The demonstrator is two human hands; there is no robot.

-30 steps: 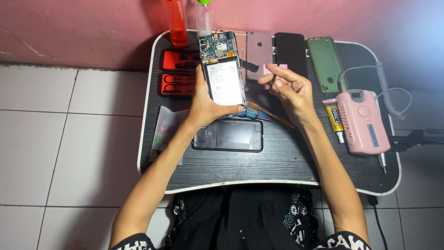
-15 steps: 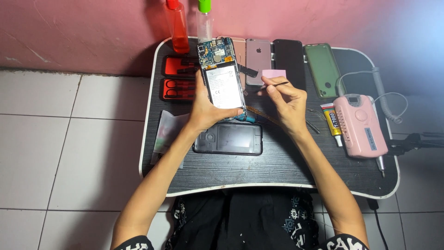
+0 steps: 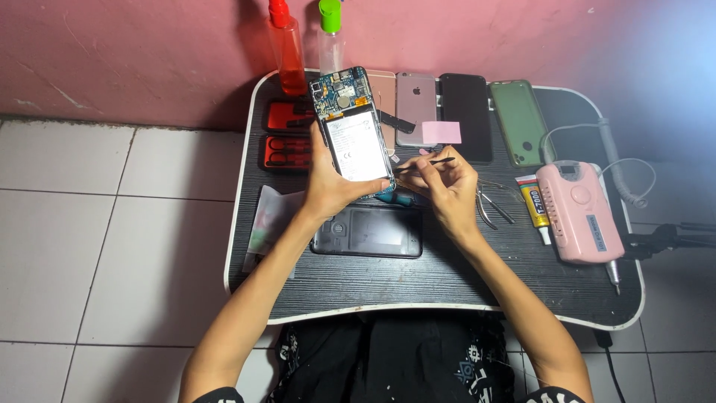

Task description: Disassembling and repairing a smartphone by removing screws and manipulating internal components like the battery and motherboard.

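My left hand (image 3: 333, 185) grips an opened phone (image 3: 350, 127) upright over the black lap table (image 3: 440, 287); its circuit board and white battery face me. My right hand (image 3: 444, 183) is just right of it, fingers closed on a thin black tool (image 3: 434, 161) that points right. A small pink pad (image 3: 441, 132) lies on the phones just beyond that hand. Below both hands lies a dark phone back cover (image 3: 368, 231).
Along the table's far edge lie a rose phone (image 3: 415, 101), a black phone (image 3: 465, 112) and a green one (image 3: 519, 119). A pink rotary device (image 3: 579, 213), glue tube (image 3: 535, 205), tweezers (image 3: 488, 209), red tool case (image 3: 287, 134), red bottle (image 3: 286, 41) and green-capped bottle (image 3: 330, 33) surround them.
My right hand has let go of the pink pad, which now rests on the phones, and has dropped closer to the opened phone with the black tool. The left hand keeps its hold.
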